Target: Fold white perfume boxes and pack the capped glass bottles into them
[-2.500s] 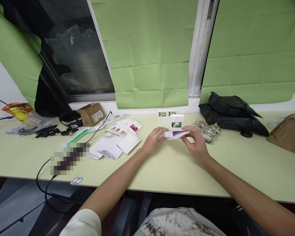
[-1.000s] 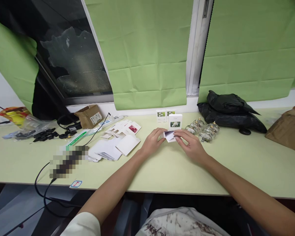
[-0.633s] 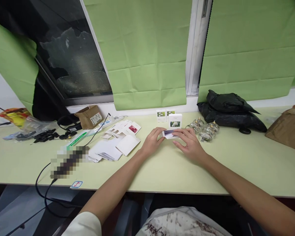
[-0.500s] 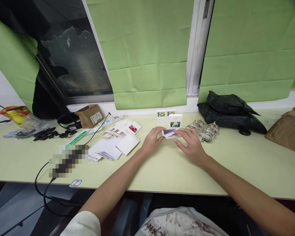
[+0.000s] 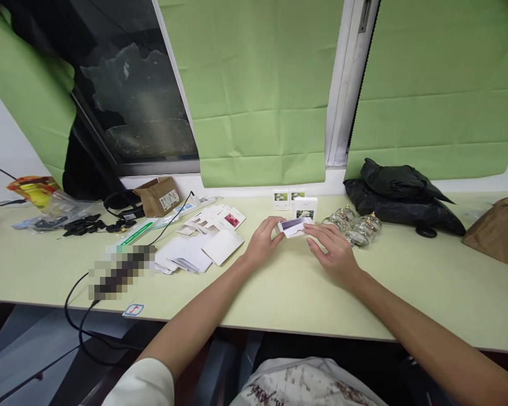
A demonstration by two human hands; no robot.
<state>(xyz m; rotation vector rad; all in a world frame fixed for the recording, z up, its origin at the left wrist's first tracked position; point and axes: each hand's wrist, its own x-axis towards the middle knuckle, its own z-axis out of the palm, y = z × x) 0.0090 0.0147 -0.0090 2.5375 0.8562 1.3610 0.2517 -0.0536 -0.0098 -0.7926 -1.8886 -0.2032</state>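
Observation:
A small white cardboard box (image 5: 293, 228) is held a little above the table, its open end turned toward me. My left hand (image 5: 262, 242) grips the left side of this box, thumb in front and fingers behind. My right hand (image 5: 332, 248) has its fingers against the box's right edge, with the thumb below and a little apart. Just behind stands a white box with a flower picture (image 5: 305, 210). Two similar flower boxes (image 5: 281, 199) are upright farther back, by the wall. Several clear glass bottles with gold tops (image 5: 362, 230) lie right of my right hand.
Flat white cartons (image 5: 195, 248) are piled on the table left of my hands. A cable and a blurred dark object (image 5: 122, 273) are near the front left. Black plastic bags (image 5: 398, 197) and a brown package (image 5: 497, 234) occupy the right. A small brown box (image 5: 158, 197) stands back left.
The open end of the box now faces me more. My right thumb and fingers have shifted slightly along its right side. The whole view has moved a little.

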